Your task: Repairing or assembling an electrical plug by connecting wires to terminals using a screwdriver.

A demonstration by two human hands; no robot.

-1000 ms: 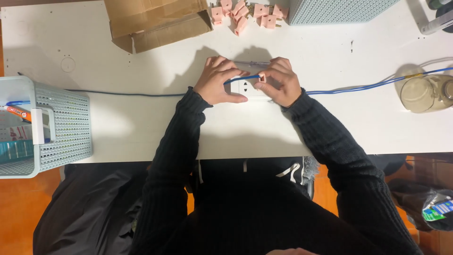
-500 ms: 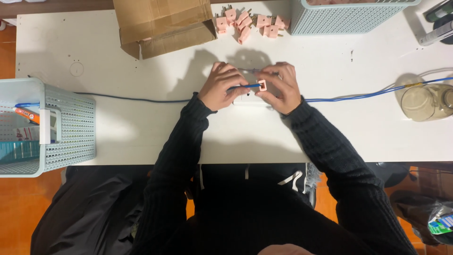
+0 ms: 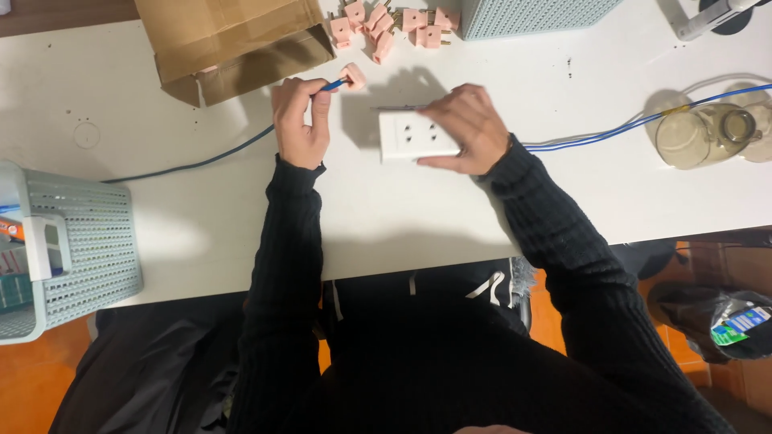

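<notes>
Nearest the camera, the person's two arms in black ribbed knit sleeves (image 3: pixel 281 265) reach out over the edge of the white tabletop (image 3: pixel 386 217). At the table's left edge stands a pale grey perforated plastic basket (image 3: pixel 76 249).

The right hand (image 3: pixel 466 128) lies on a white rectangular socket plate with round pin holes (image 3: pixel 412 135), which rests flat on the table in the middle of the view. Its fingers (image 3: pixel 454 100) are spread moderately and curve over the plate's right end and far edge, with the thumb along the near edge, so the plate is held between them. A thin metal rod (image 3: pixel 394 107), possibly a tool shaft, shows just beyond the plate's far edge; how it is held cannot be told.

The left hand (image 3: pixel 299 120) is well apart from the plate, lifted toward the far left. Its fingers (image 3: pixel 320 100) are closed tight, pinching the end of a thin blue cable (image 3: pixel 209 161), which runs away to the left across the table. At the cable's tip sits a small pink plastic plug (image 3: pixel 352 75), just beyond the fingertips.

To the right, blue and white wires (image 3: pixel 627 128) run past a clear glass jar (image 3: pixel 708 137).

Farther off lie a brown cardboard box on its side (image 3: pixel 233 40), a loose heap of pink plugs (image 3: pixel 394 22) and a pale blue-grey perforated bin (image 3: pixel 531 14).
</notes>
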